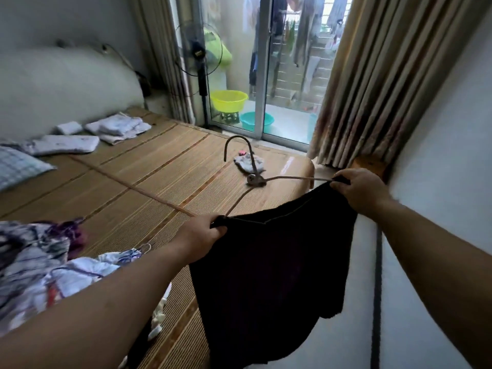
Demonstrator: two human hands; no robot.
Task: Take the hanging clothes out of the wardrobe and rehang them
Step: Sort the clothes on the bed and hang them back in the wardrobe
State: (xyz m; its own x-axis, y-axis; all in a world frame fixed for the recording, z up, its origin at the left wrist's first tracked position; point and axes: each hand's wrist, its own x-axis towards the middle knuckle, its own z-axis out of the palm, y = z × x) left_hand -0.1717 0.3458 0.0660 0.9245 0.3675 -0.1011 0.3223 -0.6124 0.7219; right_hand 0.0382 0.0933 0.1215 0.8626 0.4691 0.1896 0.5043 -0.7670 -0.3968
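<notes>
Black cloth bunches under the curled fingers [218, 229] of the left hand [202, 234], which grips one top corner of a dark garment [266, 275]; the right hand [359, 190] grips the other corner, its fingers folded down over the cloth; both hands hold tight, neither is spread. A thin hanger [257, 179] runs one arm into each hand, so cloth and hanger end meet inside both grips; its hub sits ahead of the hands and its hook curves up beyond that, toward the glass door [266, 75].

Between the hands the garment's top edge is pulled into a nearly straight line; the rest hangs down over the corner of the bed and the pale floor beside the wall. A woven bamboo mat [138, 182] covers the bed; a small crumpled cloth [250, 162] lies on it just past the hanger hub. Near the left forearm sits a heap of patterned clothes [40, 267] with wire hangers among them; farther off, by the padded headboard, lie folded white cloths [119, 126] and a checked pillow [16, 166].

A standing fan [199, 57] is by the door; behind the glass are a yellow basin [229, 99] and a teal basin [257, 121], with laundry hanging above; a ribbed curtain [372, 75] falls at the right.
</notes>
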